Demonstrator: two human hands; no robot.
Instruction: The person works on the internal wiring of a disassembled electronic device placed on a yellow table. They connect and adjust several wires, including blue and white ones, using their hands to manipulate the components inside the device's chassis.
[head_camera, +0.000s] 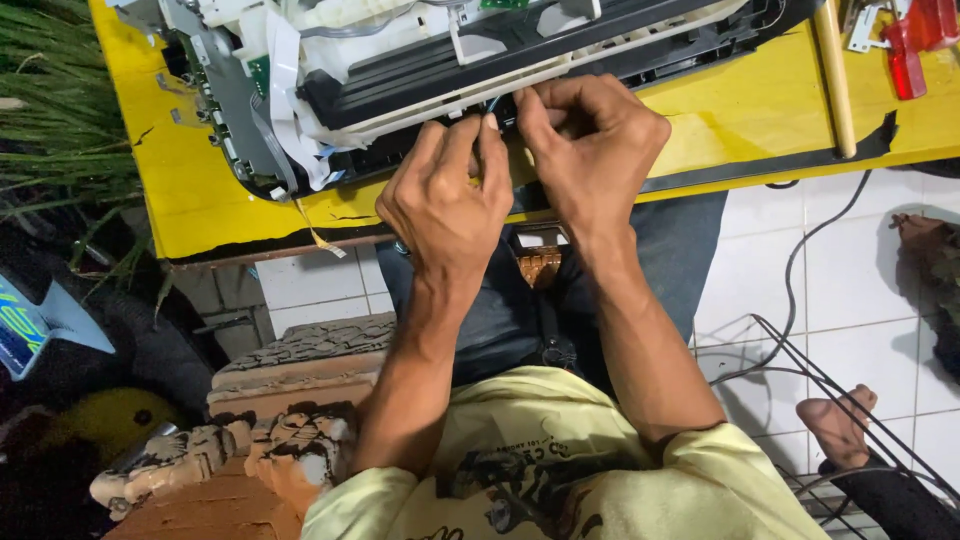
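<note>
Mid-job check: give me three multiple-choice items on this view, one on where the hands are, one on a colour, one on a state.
1. Where do both hands work?
A. at the near edge of the opened printer
B. on the floor tiles
C. at the red tool

2. What colour is the table top?
A. blue
B. yellow
C. white

3. How is the printer?
A. boxed
B. fully cased
C. cover off, insides showing

Answers:
1 A: the left hand and right hand meet at the front rail of the printer.
2 B: the table is yellow.
3 C: flat white cables and a metal frame lie bare.
</note>
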